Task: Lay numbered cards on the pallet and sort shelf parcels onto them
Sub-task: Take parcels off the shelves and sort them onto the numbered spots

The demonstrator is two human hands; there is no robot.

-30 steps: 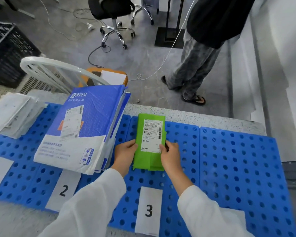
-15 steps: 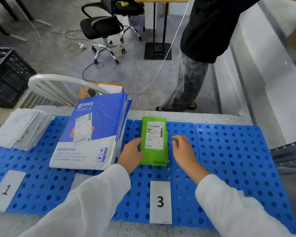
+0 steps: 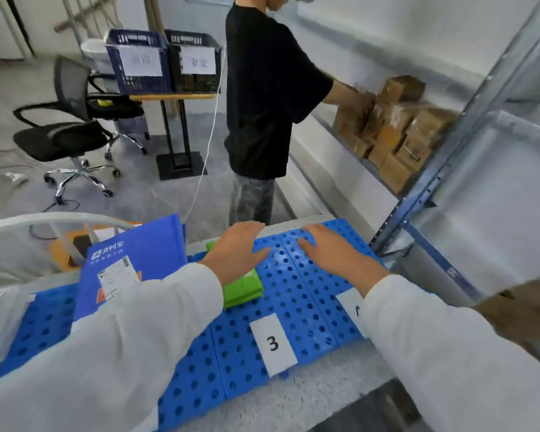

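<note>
Evidently the left hand (image 3: pixel 240 247), spread and empty, hovers above the green parcel (image 3: pixel 243 289) on the pallet (image 3: pixel 293 294) behind card 3 (image 3: pixel 273 342). The right hand (image 3: pixel 328 251), likewise spread, is nearer the cardboard boxes (image 3: pixel 396 132) on the shelf (image 3: pixel 418 182) up-right.

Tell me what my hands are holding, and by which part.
Nothing is held. The left hand and right hand are open over the pallet; the green parcel lies ungripped on it.

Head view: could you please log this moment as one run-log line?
left hand: open, above green parcel | right hand: open, above pallet | green parcel: on pallet, behind card 3 | held: nothing
</note>
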